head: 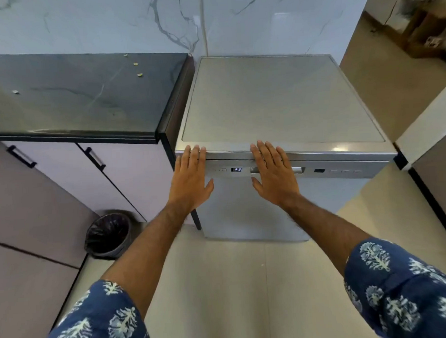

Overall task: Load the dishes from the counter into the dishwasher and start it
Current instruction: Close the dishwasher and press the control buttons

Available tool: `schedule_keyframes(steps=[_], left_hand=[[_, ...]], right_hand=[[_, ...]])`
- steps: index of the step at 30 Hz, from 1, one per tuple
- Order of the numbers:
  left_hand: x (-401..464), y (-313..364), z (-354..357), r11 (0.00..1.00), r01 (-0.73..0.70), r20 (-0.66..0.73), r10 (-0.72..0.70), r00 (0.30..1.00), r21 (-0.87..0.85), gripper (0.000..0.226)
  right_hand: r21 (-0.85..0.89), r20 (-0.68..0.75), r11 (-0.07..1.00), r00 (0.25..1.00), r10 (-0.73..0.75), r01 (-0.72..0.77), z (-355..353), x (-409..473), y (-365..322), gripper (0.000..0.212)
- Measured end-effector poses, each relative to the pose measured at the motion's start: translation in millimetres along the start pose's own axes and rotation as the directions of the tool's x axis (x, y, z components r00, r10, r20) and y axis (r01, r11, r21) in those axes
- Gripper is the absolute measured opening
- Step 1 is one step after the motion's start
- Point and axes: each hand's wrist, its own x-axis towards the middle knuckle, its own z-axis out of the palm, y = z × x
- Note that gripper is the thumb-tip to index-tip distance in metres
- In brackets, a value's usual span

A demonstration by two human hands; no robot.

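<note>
Silver and closed, the dishwasher (277,97) stood straight ahead of both arms, its flat top stretching away beyond the fingertips. The left hand (190,180) lay flat against the upper left corner of the door, fingers straight and close together, thumb held out to the side. The right hand (274,173) lay the same way nearer the middle, covering part of the door handle (297,170). Between the two hands the small display (236,169) showed P2. Left of the left hand ran the dark counter (73,98), bare but for a few pale crumbs (140,75). Below the left forearm a lined bin (109,233) sat on the floor.
</note>
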Motion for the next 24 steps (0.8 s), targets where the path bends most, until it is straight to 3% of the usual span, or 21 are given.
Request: schedule_keyframes(steps=[3, 6, 13, 24], left_hand=[[-1.0, 3.0, -44.6, 0.999, -0.039, 0.209, 0.032, 0.977, 0.027, 0.086], [-12.4, 4.9, -83.3, 0.994, -0.085, 0.263, 0.065, 0.963, 0.065, 0.081], [-40.6, 13.8, -162.5, 0.992, -0.069, 0.283, 0.037, 0.958, 0.103, 0.079], [-54.7, -30.5, -227.6, 0.991, 0.09, 0.238, -0.112, 0.965, 0.104, 0.071]], right_hand=[[0.082, 0.277, 0.997, 0.961, -0.012, -0.011, -40.2, 8.4, 0.2, 0.088], [0.16, 0.44, 0.987, 0.897, -0.047, -0.026, -80.7, 15.6, 0.0, 0.084], [0.178, 0.425, 0.982, 0.896, -0.128, 0.057, -158.6, 6.4, -8.9, 0.084], [0.258, 0.34, 0.956, 0.913, -0.227, 0.141, -206.4, 46.4, -43.2, 0.075]])
